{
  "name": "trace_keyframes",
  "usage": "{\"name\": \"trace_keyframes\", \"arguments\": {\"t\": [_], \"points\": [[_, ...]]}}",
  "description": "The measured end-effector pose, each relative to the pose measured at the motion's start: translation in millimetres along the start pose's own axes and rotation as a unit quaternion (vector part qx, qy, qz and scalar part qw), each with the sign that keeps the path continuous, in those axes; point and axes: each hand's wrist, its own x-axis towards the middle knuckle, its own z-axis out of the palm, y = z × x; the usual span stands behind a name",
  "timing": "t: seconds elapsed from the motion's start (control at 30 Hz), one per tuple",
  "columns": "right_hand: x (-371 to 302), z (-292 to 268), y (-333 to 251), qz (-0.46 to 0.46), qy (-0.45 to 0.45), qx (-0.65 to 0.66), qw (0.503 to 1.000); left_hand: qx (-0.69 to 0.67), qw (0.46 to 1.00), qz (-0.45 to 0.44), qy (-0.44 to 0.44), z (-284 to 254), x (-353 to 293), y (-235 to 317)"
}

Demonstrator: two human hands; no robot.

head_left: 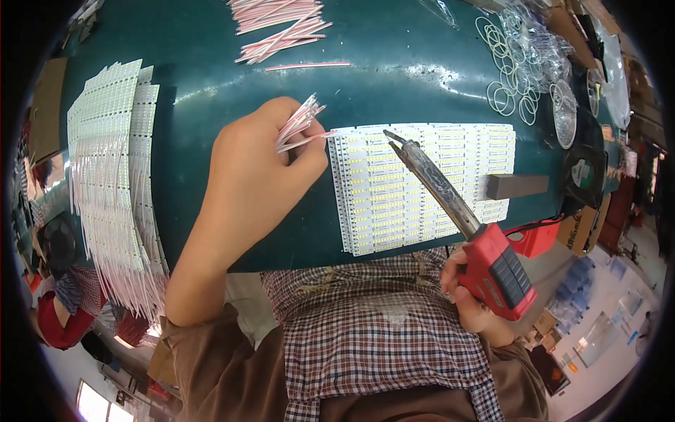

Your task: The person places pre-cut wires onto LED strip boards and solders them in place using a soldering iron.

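Note:
My left hand [253, 172] is closed round a bundle of short red-and-white wires [302, 123]. Between its thumb and finger one wire [320, 136] is pinched, its end at the upper left corner of a stack of white LED circuit boards [390, 211]. The boards carry rows of small yellow chips and lie flat on the green table. In my right hand [465, 299], low at the table's near edge, is a red-and-black soldering gun [500, 271]. Its dark metal tip points up and left over the top rows of the boards, right of the pinched wire.
A grey metal block [517, 186] rests on the boards' right side. Far back lies a pile of wires [278, 21], with one loose wire [308, 66] nearer. Wired boards [105, 141] are stacked at left. Pale loops [500, 98], a black fan [585, 176] and a red object [536, 239] are at right.

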Motion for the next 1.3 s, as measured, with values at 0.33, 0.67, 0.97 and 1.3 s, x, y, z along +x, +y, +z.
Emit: {"name": "trace_keyframes", "arguments": {"t": [0.33,0.67,0.97,1.3], "points": [[15.4,12.4,-11.7,0.135,0.048,-0.117,0.983,0.096,0.995,0.035,-0.01,3.3,-1.0,-12.1],[20.3,9.5,1.0,0.023,0.024,-0.21,0.977,0.133,0.991,0.011,0.011,7.2,-3.1,-4.9],[23.4,11.1,2.8,0.003,0.016,-0.236,0.971,0.115,0.993,0.001,0.033,14.9,-2.2,-8.1],[21.6,15.9,8.0,0.04,0.034,-0.176,0.983,0.117,0.992,0.002,0.039,16.8,-3.6,-10.0]]}}
